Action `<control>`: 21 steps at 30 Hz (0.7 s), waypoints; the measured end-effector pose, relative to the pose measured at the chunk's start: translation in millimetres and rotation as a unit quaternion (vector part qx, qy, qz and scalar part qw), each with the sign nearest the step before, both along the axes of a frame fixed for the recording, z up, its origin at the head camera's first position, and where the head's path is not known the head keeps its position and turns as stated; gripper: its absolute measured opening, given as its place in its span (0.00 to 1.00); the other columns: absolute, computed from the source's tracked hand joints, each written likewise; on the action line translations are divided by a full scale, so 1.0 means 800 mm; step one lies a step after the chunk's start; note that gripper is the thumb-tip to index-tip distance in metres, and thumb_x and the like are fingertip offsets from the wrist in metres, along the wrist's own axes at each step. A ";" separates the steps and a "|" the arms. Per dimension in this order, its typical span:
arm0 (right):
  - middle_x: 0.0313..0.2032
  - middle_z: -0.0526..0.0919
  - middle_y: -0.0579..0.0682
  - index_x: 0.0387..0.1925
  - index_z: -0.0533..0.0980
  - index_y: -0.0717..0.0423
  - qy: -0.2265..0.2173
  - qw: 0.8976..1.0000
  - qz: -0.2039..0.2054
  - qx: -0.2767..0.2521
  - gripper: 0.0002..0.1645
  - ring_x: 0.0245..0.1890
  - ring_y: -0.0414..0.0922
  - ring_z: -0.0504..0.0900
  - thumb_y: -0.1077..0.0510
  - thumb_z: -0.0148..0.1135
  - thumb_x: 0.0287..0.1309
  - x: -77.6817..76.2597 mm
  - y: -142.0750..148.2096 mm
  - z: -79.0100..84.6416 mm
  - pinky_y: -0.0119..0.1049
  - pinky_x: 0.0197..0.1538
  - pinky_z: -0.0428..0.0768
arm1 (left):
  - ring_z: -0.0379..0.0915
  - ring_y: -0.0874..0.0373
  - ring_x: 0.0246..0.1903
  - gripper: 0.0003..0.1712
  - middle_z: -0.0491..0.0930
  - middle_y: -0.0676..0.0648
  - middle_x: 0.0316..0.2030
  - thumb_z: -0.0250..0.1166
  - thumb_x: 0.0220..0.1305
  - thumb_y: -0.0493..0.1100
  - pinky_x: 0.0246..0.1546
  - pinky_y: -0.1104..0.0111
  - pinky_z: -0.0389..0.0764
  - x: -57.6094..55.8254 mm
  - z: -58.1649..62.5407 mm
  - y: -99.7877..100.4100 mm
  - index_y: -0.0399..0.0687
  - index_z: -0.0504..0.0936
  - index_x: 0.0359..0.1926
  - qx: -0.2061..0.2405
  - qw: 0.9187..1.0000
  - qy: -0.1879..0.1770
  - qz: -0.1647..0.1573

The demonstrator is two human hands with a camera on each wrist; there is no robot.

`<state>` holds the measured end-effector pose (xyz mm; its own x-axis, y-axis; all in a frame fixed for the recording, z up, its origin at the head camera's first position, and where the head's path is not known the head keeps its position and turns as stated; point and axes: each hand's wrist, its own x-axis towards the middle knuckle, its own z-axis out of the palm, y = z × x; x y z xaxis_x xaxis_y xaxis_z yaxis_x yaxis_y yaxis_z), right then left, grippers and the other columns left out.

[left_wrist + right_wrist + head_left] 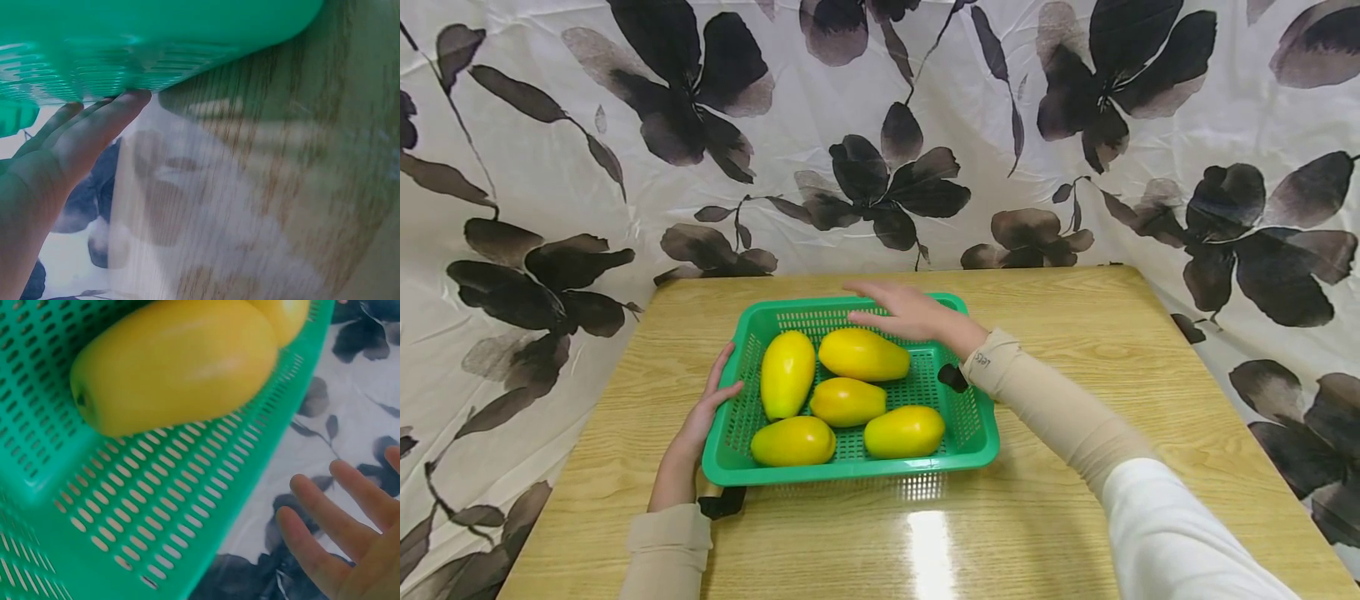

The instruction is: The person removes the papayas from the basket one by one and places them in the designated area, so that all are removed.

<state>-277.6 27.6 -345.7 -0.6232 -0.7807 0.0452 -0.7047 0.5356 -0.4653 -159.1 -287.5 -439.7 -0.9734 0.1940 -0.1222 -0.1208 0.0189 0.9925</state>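
Observation:
Several yellow papayas lie inside a green plastic basket point(850, 473) with slotted walls. One long papaya point(787, 375) is at the left, and another papaya point(863, 355) lies along the back. A smaller papaya point(847, 402) sits in the middle, with two more along the front. My left hand point(706, 414) is at the basket's left side, its straight fingers against the outer wall and its thumb at the rim. Fingers stretched out, my right hand point(904, 312) hovers over the back right rim. In the right wrist view, that hand point(350, 537) holds nothing.
The basket stands on a light wooden table point(1067, 350). Behind and beside the table hangs a white cloth point(820, 100) with dark flowers. Black camera mounts point(952, 377) show at both wrists. The basket's right part shows bare mesh floor.

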 end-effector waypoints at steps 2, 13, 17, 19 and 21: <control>0.65 0.61 0.48 0.69 0.52 0.47 -0.007 1.000 -0.003 0.001 0.37 0.62 0.44 0.63 0.37 0.40 0.64 -0.001 -0.004 -0.005 0.44 0.62 0.60 | 0.34 0.41 0.66 0.36 0.24 0.48 0.70 0.40 0.72 0.43 0.46 0.70 0.68 0.000 0.000 -0.001 0.67 0.30 0.70 -0.001 1.000 0.002 -0.001; 0.66 0.59 0.50 0.69 0.54 0.45 -0.027 0.997 -0.020 0.072 0.39 0.64 0.50 0.58 0.32 0.39 0.62 -0.006 -0.022 -0.029 0.49 0.62 0.59 | 0.34 0.42 0.66 0.36 0.24 0.48 0.70 0.40 0.72 0.43 0.46 0.73 0.68 -0.001 0.000 -0.002 0.68 0.31 0.70 0.000 1.000 0.000 0.000; 0.67 0.58 0.50 0.69 0.53 0.44 -0.040 0.994 -0.025 0.100 0.39 0.65 0.50 0.57 0.31 0.37 0.62 -0.007 -0.027 -0.037 0.51 0.61 0.59 | 0.35 0.43 0.66 0.36 0.24 0.49 0.70 0.40 0.72 0.42 0.47 0.74 0.67 -0.001 -0.001 -0.002 0.68 0.31 0.71 -0.001 1.000 -0.001 0.003; 0.67 0.58 0.50 0.69 0.54 0.43 -0.048 0.992 -0.031 0.112 0.39 0.65 0.51 0.57 0.31 0.37 0.61 -0.008 -0.029 -0.040 0.52 0.61 0.59 | 0.35 0.43 0.66 0.36 0.24 0.50 0.70 0.40 0.72 0.42 0.47 0.74 0.68 -0.002 -0.002 -0.002 0.68 0.31 0.71 0.000 1.000 -0.002 0.004; 0.67 0.57 0.51 0.69 0.53 0.41 -0.051 0.990 -0.035 0.128 0.39 0.65 0.52 0.57 0.30 0.36 0.61 -0.009 -0.032 -0.043 0.53 0.61 0.59 | 0.36 0.42 0.66 0.36 0.25 0.49 0.70 0.40 0.72 0.42 0.46 0.73 0.69 -0.002 -0.002 -0.001 0.69 0.31 0.70 0.005 1.000 -0.004 0.004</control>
